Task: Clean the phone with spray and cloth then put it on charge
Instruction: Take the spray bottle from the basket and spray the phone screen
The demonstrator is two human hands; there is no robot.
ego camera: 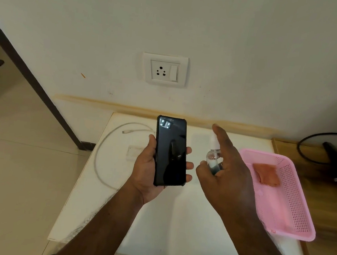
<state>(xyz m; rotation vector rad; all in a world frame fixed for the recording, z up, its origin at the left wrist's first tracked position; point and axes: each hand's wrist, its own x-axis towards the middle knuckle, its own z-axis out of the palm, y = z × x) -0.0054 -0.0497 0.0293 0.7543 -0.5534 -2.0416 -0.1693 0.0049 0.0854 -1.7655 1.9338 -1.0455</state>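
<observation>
My left hand (149, 166) holds the phone (171, 154) screen up above the white worktop (175, 220), fingers clamped on its edges. My right hand (225, 169) has its fingers closed on the clear spray bottle (214, 158), nozzle just beside the phone. I judge too heavy a spray could run into the ports, or wet the cable (103, 152) lying behind. The pink basket (299, 212) holds only the folded cloth (266, 173).

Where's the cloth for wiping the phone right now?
In the head view the orange cloth lies inside the pink basket on the right, beyond the right hand that holds the spray bottle.
</observation>
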